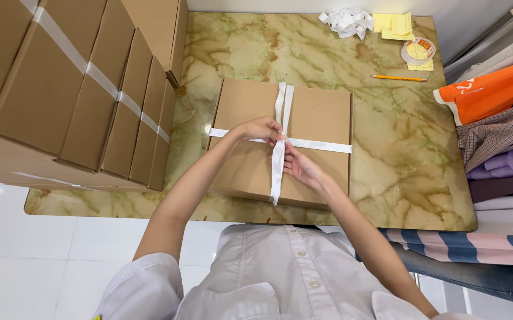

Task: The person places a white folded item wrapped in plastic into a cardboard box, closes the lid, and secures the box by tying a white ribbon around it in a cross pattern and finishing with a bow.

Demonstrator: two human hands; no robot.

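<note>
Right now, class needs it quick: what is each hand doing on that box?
Left hand: closed, pinching the white ribbon where it crosses on the cardboard box.
Right hand: fingers gripping the same ribbon.

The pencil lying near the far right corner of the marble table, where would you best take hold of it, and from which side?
Probably around the middle of the pencil, coming straight down from above. It lies flat on the marble table, running left to right, with bare surface on both long sides, so fingers could close across its thin shaft. The roll of tape sits just beyond it, so approaching from the near side seems safer.

1 head-worn camera looks steeply down, close over the marble table (387, 178).
</note>
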